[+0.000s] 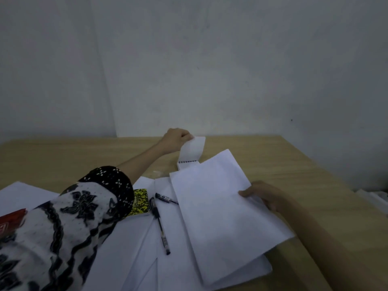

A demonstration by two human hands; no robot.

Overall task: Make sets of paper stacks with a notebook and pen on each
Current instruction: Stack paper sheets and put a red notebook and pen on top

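White spiral notepad (191,152) is pinched by its upper edge in my left hand (176,138), far across the wooden surface (294,164), and it hangs open with the wire binding at the bottom, just beyond the top corner of the paper stack (226,206) that my right hand (265,196) clamps by its right edge, thumb on top and fingers beneath. I judge the step to be bringing this notepad onto the sheets, so I should let its cover fall shut before I set it down, and keep my right hand pressing the stack so the sheets do not fan or slide toward the near edge, where more paper (241,276) already pokes out underneath. Nearer me, a yellow-and-black notebook (141,203) lies on loose sheets (134,238), partly under my patterned sleeve (84,206), touching it, with a black pen (160,225) just beside it and a second pen (165,198) half tucked under the stack's left edge. That sleeve could drag the notebook or pens as I pull my arm back. Something red (11,221) sits at the far left; what it is, I cannot tell.
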